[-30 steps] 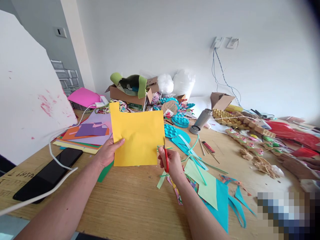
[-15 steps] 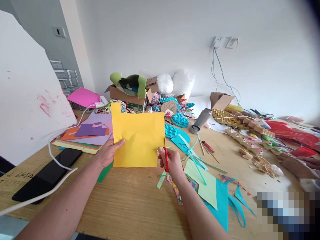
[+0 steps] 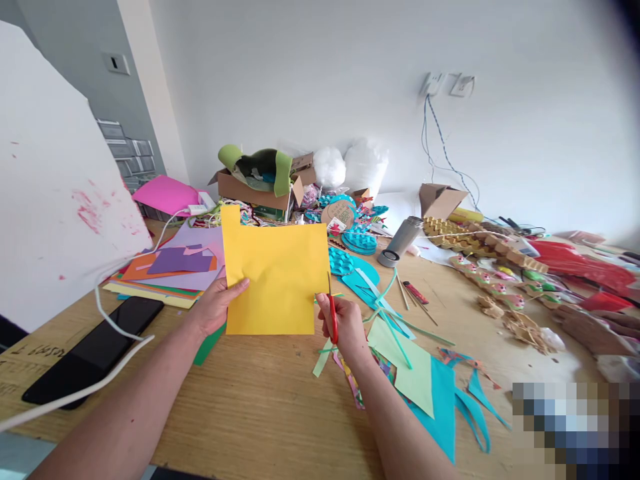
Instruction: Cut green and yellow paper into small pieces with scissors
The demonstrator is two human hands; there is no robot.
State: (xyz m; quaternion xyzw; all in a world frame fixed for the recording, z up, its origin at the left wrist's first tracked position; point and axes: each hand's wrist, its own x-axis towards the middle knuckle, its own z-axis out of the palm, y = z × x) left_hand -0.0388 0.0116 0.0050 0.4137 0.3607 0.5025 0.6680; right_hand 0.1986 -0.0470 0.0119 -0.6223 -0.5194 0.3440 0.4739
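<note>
Yellow paper (image 3: 275, 280), in the head view, is upright above the tabletop (image 3: 250, 400), its left side clamped in the left hand (image 3: 217, 305); the right hand (image 3: 349, 328) grips red scissors (image 3: 333, 323) at the opposite edge. Almost nothing has just changed, so the scissor work seems hardly advanced.

Shows a bare left forearm (image 3: 145, 387) and a bare right forearm (image 3: 395, 413), broad at the near end and tapering to slimmer wrists (image 3: 200, 323); bears one small round spot (image 3: 132, 421) on the left forearm, about midway along; ends at the far end in a bare left hand (image 3: 220, 303) and a bare right hand (image 3: 347, 327).
</note>
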